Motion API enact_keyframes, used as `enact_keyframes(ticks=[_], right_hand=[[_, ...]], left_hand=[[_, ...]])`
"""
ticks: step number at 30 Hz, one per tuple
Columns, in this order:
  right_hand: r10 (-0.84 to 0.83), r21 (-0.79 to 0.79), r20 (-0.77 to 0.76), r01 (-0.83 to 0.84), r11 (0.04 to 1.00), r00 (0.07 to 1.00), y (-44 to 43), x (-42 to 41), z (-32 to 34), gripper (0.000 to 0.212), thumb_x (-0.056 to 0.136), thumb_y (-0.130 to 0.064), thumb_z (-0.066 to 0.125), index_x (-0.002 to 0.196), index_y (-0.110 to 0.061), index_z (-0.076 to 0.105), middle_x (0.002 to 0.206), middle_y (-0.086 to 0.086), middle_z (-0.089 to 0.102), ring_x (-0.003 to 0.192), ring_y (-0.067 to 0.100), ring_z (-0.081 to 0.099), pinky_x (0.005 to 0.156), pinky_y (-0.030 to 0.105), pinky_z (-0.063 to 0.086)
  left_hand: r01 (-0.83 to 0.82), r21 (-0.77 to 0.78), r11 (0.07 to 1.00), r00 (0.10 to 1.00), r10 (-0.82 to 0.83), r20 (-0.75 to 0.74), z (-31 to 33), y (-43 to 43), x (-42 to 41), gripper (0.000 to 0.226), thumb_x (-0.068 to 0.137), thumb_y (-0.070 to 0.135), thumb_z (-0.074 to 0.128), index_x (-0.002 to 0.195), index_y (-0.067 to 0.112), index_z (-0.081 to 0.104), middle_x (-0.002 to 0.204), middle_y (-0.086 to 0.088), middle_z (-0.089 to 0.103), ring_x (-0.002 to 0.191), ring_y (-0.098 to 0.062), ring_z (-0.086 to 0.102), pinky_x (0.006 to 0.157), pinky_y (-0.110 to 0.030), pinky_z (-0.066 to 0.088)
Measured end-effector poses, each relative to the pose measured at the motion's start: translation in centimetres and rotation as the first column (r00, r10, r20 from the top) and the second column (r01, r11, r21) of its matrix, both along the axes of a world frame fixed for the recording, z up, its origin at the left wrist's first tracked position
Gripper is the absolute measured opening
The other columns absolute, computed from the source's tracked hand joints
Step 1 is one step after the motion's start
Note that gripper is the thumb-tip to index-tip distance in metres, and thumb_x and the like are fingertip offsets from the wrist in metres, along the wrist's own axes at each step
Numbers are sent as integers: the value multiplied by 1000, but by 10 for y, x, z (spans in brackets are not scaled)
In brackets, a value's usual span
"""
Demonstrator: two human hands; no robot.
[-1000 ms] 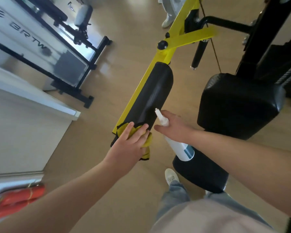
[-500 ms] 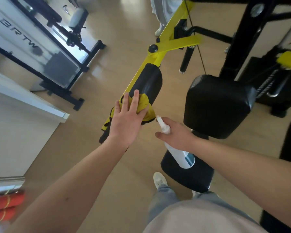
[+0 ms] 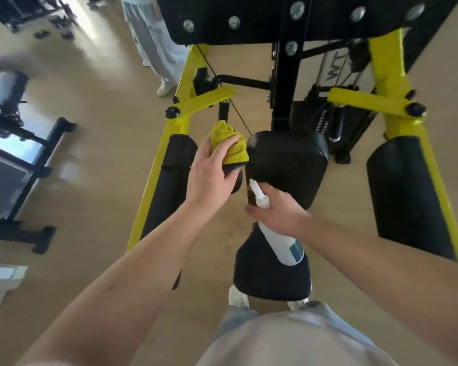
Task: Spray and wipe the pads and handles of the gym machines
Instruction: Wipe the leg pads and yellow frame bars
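**A:** How is the light?

**B:** Bright daylight from the upper left. It lays a pale streak of glare across the wooden floor (image 3: 95,207).

**A:** Any shadows?

**B:** Only soft ones. The black pads (image 3: 405,194) look like flat dark shapes with a faint sheen.

**A:** Is it sharp?

**B:** Fairly sharp in the middle. The left edge is smeared with blur, so the machine (image 3: 16,159) there is indistinct. The wide lens bows the yellow frame (image 3: 154,196) outward and stretches the forearms (image 3: 132,286) toward the bottom corners.
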State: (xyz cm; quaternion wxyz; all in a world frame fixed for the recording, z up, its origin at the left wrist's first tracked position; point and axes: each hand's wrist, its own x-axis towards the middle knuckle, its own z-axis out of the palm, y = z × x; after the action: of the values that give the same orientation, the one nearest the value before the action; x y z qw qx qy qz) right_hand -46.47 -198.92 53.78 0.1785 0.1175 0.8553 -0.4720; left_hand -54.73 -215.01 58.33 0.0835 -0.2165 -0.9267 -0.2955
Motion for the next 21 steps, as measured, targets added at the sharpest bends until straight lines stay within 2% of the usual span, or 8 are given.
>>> enact_keyframes(ticks=[4, 7, 9, 12, 16, 19, 21], right_hand=[[-181, -15, -47, 180, 983, 982, 2, 16, 10, 32, 96, -37, 69, 126, -37, 56, 93, -8, 67, 81, 9, 65, 63, 26, 48], [-289, -21, -77, 289, 957, 954, 5, 34, 15, 24, 97, -31, 68, 113, -39, 52, 91, -9, 67, 79, 10, 64, 61, 25, 45], [-356, -22, -86, 355, 935, 931, 6, 48, 16, 24, 96, -31, 67, 112, -40, 51, 93, -8, 68, 81, 11, 65, 63, 27, 46], [-444, -21, -88, 444, 896, 892, 11, 72, 18, 25, 97, -33, 68, 113, -42, 51, 94, -13, 66, 82, 6, 62, 64, 26, 45], [-544, 0, -84, 546, 838, 835, 28, 106, 25, 18, 98, -36, 67, 109, -36, 52, 92, -13, 63, 80, 5, 61, 61, 25, 43], [-610, 26, -81, 613, 789, 788, 44, 132, 27, 18, 98, -39, 66, 108, -34, 52, 93, -8, 64, 81, 9, 61, 63, 30, 46], [-643, 63, -69, 646, 760, 763, 53, 148, 30, 23, 98, -43, 65, 114, -34, 52, 95, -7, 64, 82, 10, 62, 68, 33, 50]], left_hand=[[163, -5, 987, 986, -163, -46, -15, 16, 5, 65, 87, 23, 78, 146, 27, 51, 156, -13, 37, 146, -36, 30, 112, -55, 43], [341, -41, 939, 925, -343, -164, -19, 30, 16, 57, 87, 27, 76, 141, 24, 57, 154, -14, 41, 144, -38, 30, 113, -58, 38], [399, -62, 915, 896, -403, -187, -18, 37, 24, 54, 88, 31, 72, 139, 26, 59, 154, -12, 43, 144, -37, 31, 111, -59, 36], [429, -86, 899, 882, -437, -178, -18, 45, 32, 56, 86, 29, 72, 140, 29, 58, 155, -9, 43, 146, -36, 30, 111, -59, 33], [549, -108, 829, 810, -559, -176, -23, 66, 50, 58, 84, 22, 78, 139, 26, 58, 152, -10, 47, 147, -36, 32, 112, -60, 31], [577, -90, 812, 805, -584, -108, -24, 90, 72, 63, 82, 16, 78, 140, 27, 55, 151, -11, 47, 148, -35, 30, 115, -58, 29], [589, -79, 804, 803, -593, -57, -23, 105, 87, 64, 83, 15, 76, 142, 27, 54, 153, -10, 45, 148, -33, 28, 115, -55, 28]])
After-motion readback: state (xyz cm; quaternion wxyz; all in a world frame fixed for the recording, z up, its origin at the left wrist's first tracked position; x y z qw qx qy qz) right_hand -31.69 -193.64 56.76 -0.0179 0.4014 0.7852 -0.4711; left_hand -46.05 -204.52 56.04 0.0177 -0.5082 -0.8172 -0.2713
